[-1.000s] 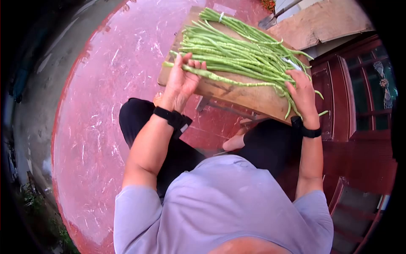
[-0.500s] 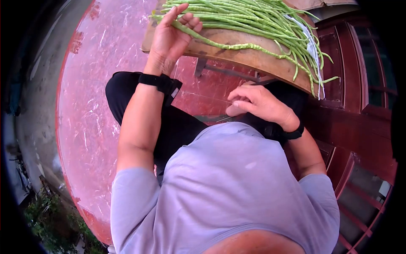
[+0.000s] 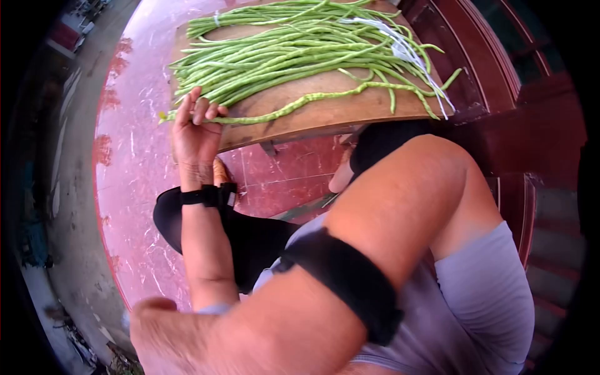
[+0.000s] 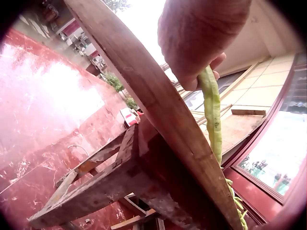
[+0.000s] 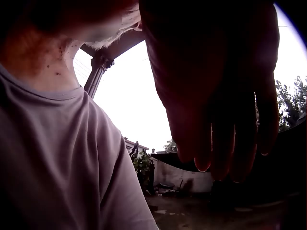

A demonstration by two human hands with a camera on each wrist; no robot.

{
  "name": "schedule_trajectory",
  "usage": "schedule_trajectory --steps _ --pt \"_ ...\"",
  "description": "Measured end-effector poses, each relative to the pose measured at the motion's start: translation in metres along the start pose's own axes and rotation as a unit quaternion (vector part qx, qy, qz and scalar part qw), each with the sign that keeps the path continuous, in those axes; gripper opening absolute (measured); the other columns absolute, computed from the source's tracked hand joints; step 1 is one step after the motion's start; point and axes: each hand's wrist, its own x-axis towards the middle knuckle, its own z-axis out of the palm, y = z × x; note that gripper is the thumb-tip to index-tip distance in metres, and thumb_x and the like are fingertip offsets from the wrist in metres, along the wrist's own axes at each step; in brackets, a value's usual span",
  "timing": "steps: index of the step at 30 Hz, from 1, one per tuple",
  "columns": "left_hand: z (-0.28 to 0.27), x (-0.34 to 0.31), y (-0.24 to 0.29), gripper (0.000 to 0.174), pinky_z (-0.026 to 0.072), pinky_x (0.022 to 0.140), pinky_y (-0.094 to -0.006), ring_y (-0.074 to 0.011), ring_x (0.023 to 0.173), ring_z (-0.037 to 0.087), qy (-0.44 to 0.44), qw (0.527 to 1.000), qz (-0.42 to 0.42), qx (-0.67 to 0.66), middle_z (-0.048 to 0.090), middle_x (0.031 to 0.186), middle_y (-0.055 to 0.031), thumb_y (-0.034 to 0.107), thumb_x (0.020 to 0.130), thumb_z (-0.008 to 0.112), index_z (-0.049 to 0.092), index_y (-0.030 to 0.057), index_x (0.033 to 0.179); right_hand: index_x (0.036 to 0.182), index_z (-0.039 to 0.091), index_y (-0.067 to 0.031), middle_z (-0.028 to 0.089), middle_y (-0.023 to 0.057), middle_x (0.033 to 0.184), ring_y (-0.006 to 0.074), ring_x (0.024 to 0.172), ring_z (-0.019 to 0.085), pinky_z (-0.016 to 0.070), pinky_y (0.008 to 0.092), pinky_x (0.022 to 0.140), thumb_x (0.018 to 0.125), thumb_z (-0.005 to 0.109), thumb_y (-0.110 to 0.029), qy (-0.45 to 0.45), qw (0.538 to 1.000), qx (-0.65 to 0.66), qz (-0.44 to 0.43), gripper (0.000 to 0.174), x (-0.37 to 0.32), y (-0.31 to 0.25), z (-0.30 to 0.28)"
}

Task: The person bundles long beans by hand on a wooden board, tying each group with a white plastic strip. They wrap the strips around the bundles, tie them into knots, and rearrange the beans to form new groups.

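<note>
Long green beans (image 3: 269, 59) lie spread over a wooden board (image 3: 300, 125) in the head view, one bundle tied with a white band near its left end. My left hand (image 3: 199, 134) holds the end of a long bean (image 3: 294, 107) at the board's near left edge. That bean (image 4: 211, 112) also hangs from the left hand (image 4: 201, 38) in the left wrist view. My right hand (image 3: 172, 337), blurred, is raised close to the head camera at the lower left. Its fingers hang loosely extended, the right hand (image 5: 220, 105) dark against the sky, nothing seen in them.
White strips (image 3: 403, 53) lie across the beans' right ends. A dark red door (image 3: 465, 56) stands at the right, beyond the board. Wooden legs (image 4: 96, 187) support the board above a red floor (image 3: 281, 165).
The right hand has left the beans' right ends, passed over the lap and swung up across the body to the lower left. The left hand keeps its hold on the bean.
</note>
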Motion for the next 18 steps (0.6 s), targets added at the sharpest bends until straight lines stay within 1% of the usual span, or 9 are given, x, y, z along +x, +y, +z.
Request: schedule_trajectory --steps 3,4,7,8,12,14,15,17,18 --pt "0.005 -0.001 -0.002 0.027 0.0467 0.084 -0.0381 -0.0137 0.067 0.048 0.025 1.0 0.009 0.016 0.039 0.062 0.004 0.02 0.102 0.046 0.06 -0.0002 0.113 0.102 0.055 -0.0055 0.064 0.0081 0.087 0.0239 0.079 0.063 0.049 0.0386 0.07 0.079 0.057 -0.025 -0.027 0.999 0.023 -0.039 0.031 0.009 -0.014 -0.009" --pt "0.006 -0.002 -0.003 0.026 0.0478 0.078 -0.0388 -0.0161 0.066 0.049 0.048 0.999 0.017 0.016 0.038 0.062 0.0032 0.022 0.099 0.052 0.059 0.001 0.112 0.106 0.053 -0.0055 0.064 0.0078 0.089 0.0238 0.079 0.062 0.0487 0.0382 0.071 0.08 0.056 -0.026 -0.036 0.998 0.031 -0.05 0.033 0.013 -0.019 -0.012" --pt "0.003 -0.001 -0.004 0.022 0.0491 0.075 -0.0398 -0.0151 0.063 0.052 0.073 0.997 0.025 0.015 0.041 0.06 0.0043 0.021 0.097 0.056 0.061 0.0024 0.109 0.116 0.05 -0.0058 0.063 0.007 0.092 0.0234 0.078 0.061 0.0479 0.0372 0.072 0.083 0.053 -0.029 -0.058 0.994 0.047 -0.082 0.041 0.016 -0.032 -0.025" --pt "0.003 -0.002 -0.004 0.023 0.0492 0.079 -0.0404 -0.0155 0.066 0.051 0.061 0.998 0.022 0.017 0.04 0.059 0.0041 0.019 0.098 0.053 0.062 0.0001 0.108 0.119 0.049 -0.0059 0.063 0.0067 0.093 0.0232 0.078 0.06 0.0476 0.0368 0.072 0.084 0.052 -0.029 -0.063 0.992 0.051 -0.096 0.043 0.017 -0.038 -0.031" --pt "0.01 -0.002 -0.009 0.02 0.0495 0.077 -0.0402 -0.0153 0.062 0.054 0.097 0.994 0.043 0.022 0.041 0.058 0.0043 0.021 0.096 0.059 0.063 0.0032 0.105 0.133 0.044 -0.0062 0.062 0.0056 0.097 0.0227 0.077 0.058 0.0464 0.0354 0.074 0.088 0.047 -0.033 -0.115 0.986 0.065 -0.106 0.053 0.01 -0.05 -0.057" --pt "0.011 -0.005 -0.005 0.019 0.0496 0.076 -0.0391 -0.0154 0.064 0.054 0.084 0.995 0.041 0.023 0.043 0.06 0.0033 0.022 0.096 0.058 0.06 0.0046 0.106 0.13 0.049 -0.0054 0.065 0.0087 0.099 0.0262 0.079 0.06 0.0475 0.0359 0.076 0.089 0.046 -0.032 -0.117 0.986 0.057 -0.107 0.049 -0.001 -0.055 -0.058" --pt "0.014 -0.006 -0.005 0.02 0.0496 0.076 -0.0387 -0.0154 0.065 0.054 0.081 0.996 0.033 0.01 0.045 0.061 0.0029 0.022 0.097 0.057 0.059 0.0049 0.106 0.128 0.051 -0.0051 0.066 0.0097 0.099 0.0275 0.08 0.061 0.0479 0.036 0.078 0.09 0.045 -0.033 -0.051 0.987 0.049 -0.145 0.047 -0.013 -0.052 -0.051" --pt "0.013 -0.003 -0.005 0.021 0.0498 0.076 -0.0387 -0.0158 0.067 0.054 0.095 0.995 0.036 -0.01 0.047 0.062 0.0014 0.022 0.097 0.057 0.057 0.0042 0.107 0.125 0.054 -0.005 0.068 0.0108 0.101 0.0292 0.085 0.063 0.0481 0.0363 0.081 0.092 0.045 -0.034 -0.021 0.977 0.067 -0.201 0.045 -0.029 -0.038 -0.063" --pt "0.012 -0.005 -0.007 0.021 0.0499 0.077 -0.0388 -0.016 0.067 0.055 0.104 0.994 0.037 -0.023 0.048 0.063 0.0007 0.022 0.097 0.057 0.056 0.0039 0.108 0.124 0.055 -0.0051 0.068 0.011 0.104 0.0297 0.088 0.063 0.048 0.0366 0.083 0.093 0.046 -0.034 -0.054 0.968 0.098 -0.225 0.044 -0.028 -0.027 -0.086"
